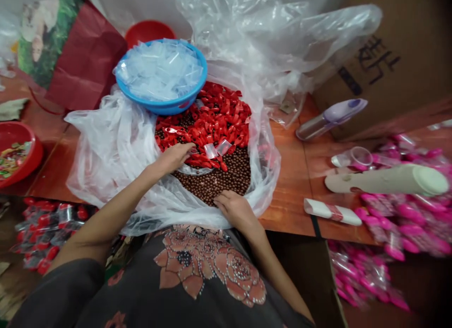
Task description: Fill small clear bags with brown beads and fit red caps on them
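Observation:
A large clear plastic bag (106, 149) lies open on the table in front of me, filled with small brown balls (219, 179) and red plastic pieces (219, 116). My left hand (174, 156) reaches into the red pieces, its fingers curled down among them; what they hold is hidden. My right hand (235, 208) rests at the near edge of the brown balls, fingers bent onto the bag's rim. Two small clear sachets (217, 150) lie on the red pieces beside my left hand. A blue bowl (165, 104) of clear sachets sits on the far side of the bag.
A red bowl (17, 151) of mixed bits sits at the left, a red paper bag (84, 59) behind it. At the right are a cardboard box (395, 50), a purple scoop (332, 118), a pale scoop (388, 179) and heaps of pink packets (399, 215). Red packets (45, 229) lie lower left.

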Motion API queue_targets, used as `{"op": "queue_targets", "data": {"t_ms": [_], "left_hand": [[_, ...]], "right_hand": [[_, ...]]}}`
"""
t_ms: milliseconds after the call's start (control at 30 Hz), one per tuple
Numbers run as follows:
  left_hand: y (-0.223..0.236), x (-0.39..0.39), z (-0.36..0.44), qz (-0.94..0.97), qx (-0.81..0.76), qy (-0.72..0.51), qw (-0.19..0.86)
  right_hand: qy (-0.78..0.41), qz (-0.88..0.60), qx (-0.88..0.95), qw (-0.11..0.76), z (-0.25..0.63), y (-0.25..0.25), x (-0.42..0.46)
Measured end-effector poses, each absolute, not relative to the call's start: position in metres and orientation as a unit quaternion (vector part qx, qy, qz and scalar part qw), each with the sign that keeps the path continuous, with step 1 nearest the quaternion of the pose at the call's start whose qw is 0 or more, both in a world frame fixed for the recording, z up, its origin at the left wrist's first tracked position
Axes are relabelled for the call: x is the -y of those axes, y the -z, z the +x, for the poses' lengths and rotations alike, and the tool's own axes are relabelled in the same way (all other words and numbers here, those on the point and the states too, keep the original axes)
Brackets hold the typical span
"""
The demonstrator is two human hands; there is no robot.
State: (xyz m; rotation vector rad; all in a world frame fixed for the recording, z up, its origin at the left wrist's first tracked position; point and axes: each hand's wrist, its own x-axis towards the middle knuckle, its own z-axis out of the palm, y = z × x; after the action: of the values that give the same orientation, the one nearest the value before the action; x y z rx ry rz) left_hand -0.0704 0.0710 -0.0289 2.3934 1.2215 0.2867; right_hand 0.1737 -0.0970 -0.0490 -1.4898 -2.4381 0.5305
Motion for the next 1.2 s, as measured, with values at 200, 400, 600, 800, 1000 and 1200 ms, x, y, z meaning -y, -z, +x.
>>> {"op": "queue_targets", "data": {"t_ms": [200,400,600,800,1000,1200], "left_hand": [[-0.004,-0.026,-0.064,0.798,-0.457,-0.121,0.373],[0.015,0.004,-0.033,0.774,-0.491,0.043,0.398],[0.038,-0.002,0.021,0.768,-0.48,-0.02,0.424],[0.052,-0.001,0.052,0.702,-0.479,-0.097,0.518],[0.079,0.0,0.064,0.507,-0.446,-0.149,0.722],[0.078,0.0,0.06,0.382,-0.428,-0.16,0.803]], "right_hand": [[-0.174,-0.495,0.842,0.126,0.179,0.039,0.1],[-0.176,-0.473,0.855,0.117,0.185,0.029,0.105],[-0.193,-0.479,0.84,0.165,0.197,0.02,0.114],[-0.149,-0.562,0.746,0.326,0.218,0.025,0.115],[-0.106,-0.665,0.634,0.379,0.234,0.022,0.102],[-0.1,-0.685,0.586,0.421,0.24,0.02,0.095]]}}
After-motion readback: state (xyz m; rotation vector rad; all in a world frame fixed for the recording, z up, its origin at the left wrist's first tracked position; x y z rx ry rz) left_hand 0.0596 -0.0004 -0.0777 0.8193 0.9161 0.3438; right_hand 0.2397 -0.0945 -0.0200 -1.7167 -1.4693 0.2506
